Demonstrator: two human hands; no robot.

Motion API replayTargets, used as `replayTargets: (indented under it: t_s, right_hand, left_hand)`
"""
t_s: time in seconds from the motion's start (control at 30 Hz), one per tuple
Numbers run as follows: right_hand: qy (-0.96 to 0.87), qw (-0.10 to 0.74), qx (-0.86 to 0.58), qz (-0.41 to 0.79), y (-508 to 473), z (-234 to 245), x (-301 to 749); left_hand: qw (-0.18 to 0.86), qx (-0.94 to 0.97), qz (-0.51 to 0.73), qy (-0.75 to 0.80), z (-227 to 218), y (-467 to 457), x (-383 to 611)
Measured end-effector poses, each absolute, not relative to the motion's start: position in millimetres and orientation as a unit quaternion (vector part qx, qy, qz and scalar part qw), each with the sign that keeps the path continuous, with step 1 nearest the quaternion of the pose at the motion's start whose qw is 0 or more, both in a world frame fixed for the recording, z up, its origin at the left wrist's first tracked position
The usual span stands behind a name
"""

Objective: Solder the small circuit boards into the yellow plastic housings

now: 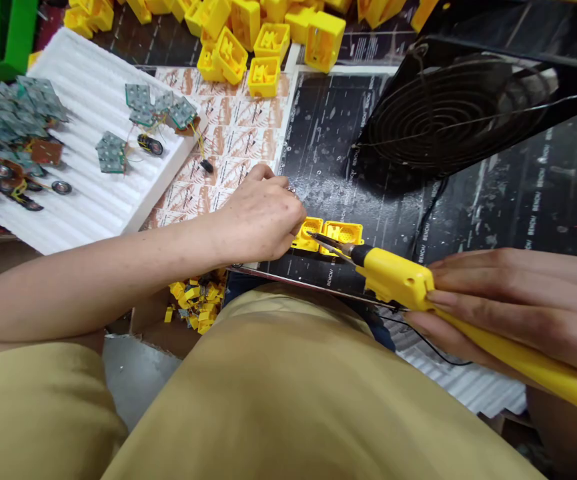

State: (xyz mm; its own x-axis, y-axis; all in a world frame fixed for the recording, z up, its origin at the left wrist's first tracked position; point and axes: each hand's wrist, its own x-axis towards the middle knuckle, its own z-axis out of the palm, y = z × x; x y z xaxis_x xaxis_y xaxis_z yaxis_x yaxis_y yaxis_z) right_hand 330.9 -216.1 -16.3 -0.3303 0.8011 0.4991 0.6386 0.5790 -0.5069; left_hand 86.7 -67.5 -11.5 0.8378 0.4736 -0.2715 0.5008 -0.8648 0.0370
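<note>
Yellow soldering iron point(399, 279) is grasped by the fingers of the right hand point(523, 307), slanted forward-left, its tip at two open yellow casings point(344, 231) on the counter point(323, 160); nearer, at their left edge, the left hand point(263, 217) is curled, grip hidden.

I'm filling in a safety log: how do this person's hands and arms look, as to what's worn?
Neither hand is gloved. The left hand wears what looks like a shiny ring; the left forearm is bare, with no sleeve or watch showing. No ring shows on the right hand; whether that arm is sleeved, I cannot tell.
</note>
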Motion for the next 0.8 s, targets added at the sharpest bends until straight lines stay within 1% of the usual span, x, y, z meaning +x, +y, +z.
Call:
replayTargets:
  t_s: [0.07,0.27,0.47,0.53,0.63,0.8]
  right_hand:
    - [-0.837,0.351,-0.405,0.112,-215.2,-14.9,336.3]
    - [-0.825,0.353,-0.424,0.122,-213.8,-20.0,335.7]
    - [-0.825,0.347,-0.429,0.120,-214.5,-19.8,332.6]
    - [-0.830,0.354,-0.413,0.126,-213.6,-18.4,331.2]
    - [-0.845,0.355,-0.386,0.104,-211.0,-16.1,327.2]
    - [-0.862,0.337,-0.367,0.092,-205.1,-11.7,319.2]
  left_hand:
    - [0.061,0.955,-0.132,0.257,-10.6,-67.2,87.9]
    - [0.099,0.946,-0.132,0.277,-9.9,-67.4,86.8]
    - [0.119,0.954,-0.060,0.268,-15.8,-70.8,67.4]
    - [0.119,0.953,-0.045,0.274,-19.1,-72.2,63.7]
    - [0.107,0.956,-0.042,0.269,-23.9,-73.7,62.5]
    - [0.083,0.963,-0.021,0.256,-29.2,-74.3,63.6]
